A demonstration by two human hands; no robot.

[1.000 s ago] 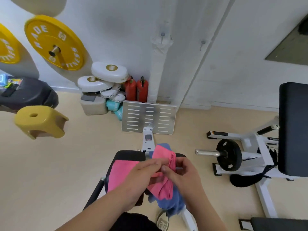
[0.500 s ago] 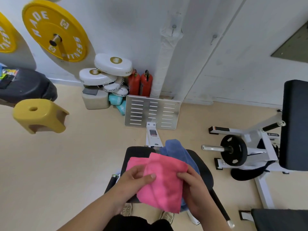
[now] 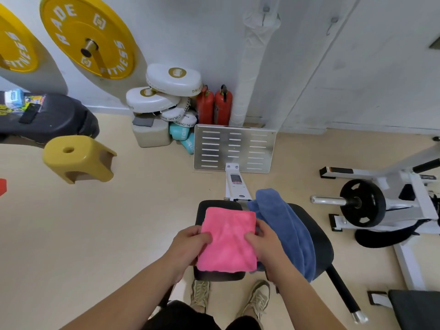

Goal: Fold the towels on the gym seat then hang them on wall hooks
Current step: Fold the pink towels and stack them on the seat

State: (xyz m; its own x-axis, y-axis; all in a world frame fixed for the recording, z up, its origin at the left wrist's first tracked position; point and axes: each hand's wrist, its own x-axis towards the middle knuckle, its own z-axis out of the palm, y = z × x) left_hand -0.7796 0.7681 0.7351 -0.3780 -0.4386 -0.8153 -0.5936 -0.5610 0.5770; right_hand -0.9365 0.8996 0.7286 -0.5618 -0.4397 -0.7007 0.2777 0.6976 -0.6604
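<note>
A: Head view, pls. Where is the pink towel, and who holds it?
B: The pink towel (image 3: 227, 241) lies as a folded rectangle on the front-left part of the black gym seat (image 3: 319, 236). The left hand (image 3: 190, 244) grips its left edge, with the fingers curled over the top. The right hand (image 3: 266, 244) grips the right edge in the same way. Both are closed tight on the cloth.
A: Why one hand on each side?
B: I think it keeps the layers aligned, so the fold does not slide open. The folding of this one looks nearly finished; the hanging is not yet done.
A: And the other one?
B: The blue towel (image 3: 285, 225) lies unfolded in a long bunch across the seat, just beside the pink one on its right, and one end hangs over the front. Probably it is parked there to wait its turn.
A: Hooks?
B: The wall hooks (image 3: 333, 21) are high on the white wall, well apart from the seat. Whether the left one carries sth white, I cannot tell.
A: Surface & room?
B: The seat is dark and padded, rather narrow for a towel. The floor (image 3: 119, 234) is beige. Beyond the seat stands a slotted metal footplate (image 3: 234, 148), then two red fire extinguishers (image 3: 215, 106) and stacked white pads (image 3: 173, 79). On the left are a yellow weight plate (image 3: 88, 39) on the wall and a yellow stool (image 3: 78, 158). On the right is a black weight plate (image 3: 362, 206) on a white machine.
</note>
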